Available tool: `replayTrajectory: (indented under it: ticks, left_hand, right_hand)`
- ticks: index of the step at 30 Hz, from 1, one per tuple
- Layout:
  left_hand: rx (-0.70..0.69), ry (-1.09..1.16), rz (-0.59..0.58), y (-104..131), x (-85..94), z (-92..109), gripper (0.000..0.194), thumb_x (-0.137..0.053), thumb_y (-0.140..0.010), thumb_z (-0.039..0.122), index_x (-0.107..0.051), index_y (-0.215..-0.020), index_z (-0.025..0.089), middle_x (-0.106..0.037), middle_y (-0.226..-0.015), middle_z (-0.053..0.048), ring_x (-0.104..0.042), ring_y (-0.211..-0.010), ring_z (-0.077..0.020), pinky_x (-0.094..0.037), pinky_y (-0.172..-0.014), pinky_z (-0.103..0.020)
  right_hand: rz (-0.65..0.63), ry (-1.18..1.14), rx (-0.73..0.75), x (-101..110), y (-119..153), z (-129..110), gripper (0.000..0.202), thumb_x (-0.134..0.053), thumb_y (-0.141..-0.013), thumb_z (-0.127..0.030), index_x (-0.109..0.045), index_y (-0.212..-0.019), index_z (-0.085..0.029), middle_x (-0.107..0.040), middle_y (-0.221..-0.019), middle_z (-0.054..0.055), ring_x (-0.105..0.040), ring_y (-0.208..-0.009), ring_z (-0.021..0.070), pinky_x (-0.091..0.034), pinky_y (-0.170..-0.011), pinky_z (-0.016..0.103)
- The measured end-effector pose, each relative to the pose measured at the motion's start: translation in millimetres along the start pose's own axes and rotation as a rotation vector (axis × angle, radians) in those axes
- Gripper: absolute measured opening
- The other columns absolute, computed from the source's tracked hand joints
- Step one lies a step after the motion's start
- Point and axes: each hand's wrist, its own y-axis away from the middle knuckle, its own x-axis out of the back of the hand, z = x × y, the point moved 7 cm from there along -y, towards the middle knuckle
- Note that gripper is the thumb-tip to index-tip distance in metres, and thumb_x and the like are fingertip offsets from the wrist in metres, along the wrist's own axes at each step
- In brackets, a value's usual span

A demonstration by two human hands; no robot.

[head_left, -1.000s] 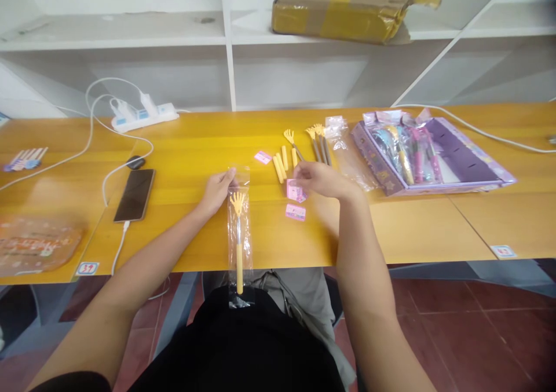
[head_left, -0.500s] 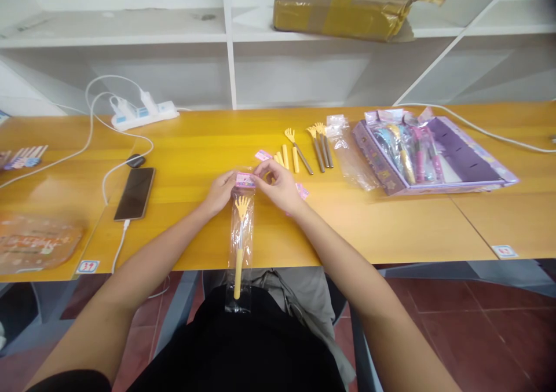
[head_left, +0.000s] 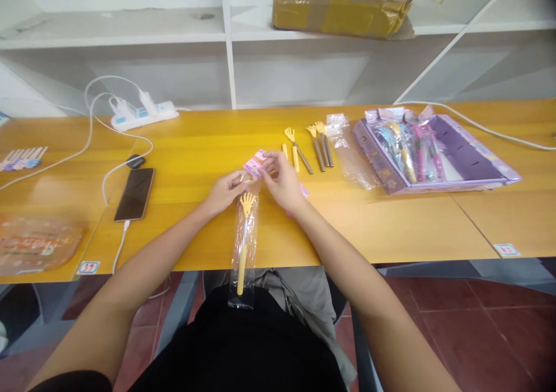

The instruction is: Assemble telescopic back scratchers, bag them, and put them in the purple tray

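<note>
My left hand (head_left: pixel 226 191) is closed in a pinch at the top end of a clear plastic bag (head_left: pixel 235 264). Inside the bag lies a back scratcher (head_left: pixel 242 262) with a yellow hand-shaped head, a metal shaft and a yellow handle; its lower end hangs past the table edge over my lap. My right hand (head_left: pixel 280 178) has its fingers closed on a pink header card (head_left: pixel 253 168) at the bag's mouth. Whether the card is attached to the bag, I cannot tell. Another pink card (head_left: pixel 261 154) shows just behind it. My right hand partly covers further pink paper (head_left: pixel 304 190).
Beyond my right hand lie yellow handles (head_left: pixel 296 159) and several loose back scratchers (head_left: pixel 322 147). Empty clear bags (head_left: pixel 354 157) lie beside a purple display box (head_left: pixel 434 187) holding packed items. To the left are a phone (head_left: pixel 135 194), a power strip (head_left: pixel 145 116) and white cables.
Both hands have shifted slightly right, and the bagged back scratcher moved with them. The pink card has moved away from me and tilted, meeting the card behind it.
</note>
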Motion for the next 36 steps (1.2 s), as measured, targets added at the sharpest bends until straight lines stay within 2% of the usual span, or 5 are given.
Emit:
replayTrajectory:
  ticks: [4, 15, 22, 30, 36]
  left_hand:
    - [0.0, -0.004, 0.006, 0.2, -0.1, -0.4, 0.036, -0.081, -0.091, 0.041, -0.079, -0.12, 0.02, -0.081, -0.119, -0.009, -0.076, -0.096, -0.0222, -0.056, -0.085, -0.033]
    - [0.032, 0.092, -0.013, 1.2, 2.8, 1.1, 0.035, -0.083, -0.09, 0.041, -0.084, -0.12, 0.023, -0.081, -0.132, -0.01, -0.074, -0.11, -0.0245, -0.055, -0.085, -0.032]
    - [0.055, 0.137, -0.003, 2.3, 3.2, -3.9, 0.038, -0.086, -0.088, 0.041, -0.086, -0.121, 0.024, -0.083, -0.123, -0.008, -0.068, -0.084, -0.0165, -0.051, -0.077, -0.03]
    - [0.088, 0.186, 0.028, 2.2, 4.5, -6.1, 0.042, -0.087, -0.086, 0.041, -0.086, -0.124, 0.024, -0.082, -0.126, -0.008, -0.065, -0.082, -0.015, -0.049, -0.074, -0.03]
    - [0.087, 0.19, 0.042, 2.1, 3.8, -5.9, 0.039, -0.088, -0.085, 0.039, -0.086, -0.12, 0.022, -0.083, -0.12, -0.008, -0.065, -0.081, -0.015, -0.049, -0.074, -0.029]
  right_hand:
    - [0.006, 0.034, 0.036, 4.8, -2.1, -0.5, 0.018, -0.069, -0.102, -0.034, -0.062, -0.117, -0.026, -0.074, -0.106, 0.007, -0.071, -0.102, 0.0242, -0.056, -0.098, 0.042]
    - [0.11, 0.017, 0.069, 10.6, -1.5, -2.0, 0.017, -0.071, -0.101, -0.03, -0.065, -0.116, -0.027, -0.076, -0.109, 0.007, -0.072, -0.104, 0.0236, -0.059, -0.1, 0.043]
    - [0.138, 0.038, 0.133, 13.7, -3.0, -3.9, 0.015, -0.073, -0.099, -0.027, -0.066, -0.112, -0.027, -0.077, -0.105, 0.004, -0.074, -0.098, 0.0219, -0.062, -0.091, 0.041]
    - [0.059, 0.052, 0.198, 12.5, -3.8, -4.1, 0.016, -0.076, -0.098, -0.025, -0.067, -0.111, -0.025, -0.079, -0.105, 0.004, -0.075, -0.091, 0.0201, -0.062, -0.084, 0.038]
    - [0.003, 0.139, 0.234, 12.8, -3.2, -8.4, 0.024, -0.071, -0.1, -0.019, -0.067, -0.123, -0.025, -0.079, -0.123, 0.007, -0.074, -0.089, 0.0205, -0.061, -0.084, 0.04]
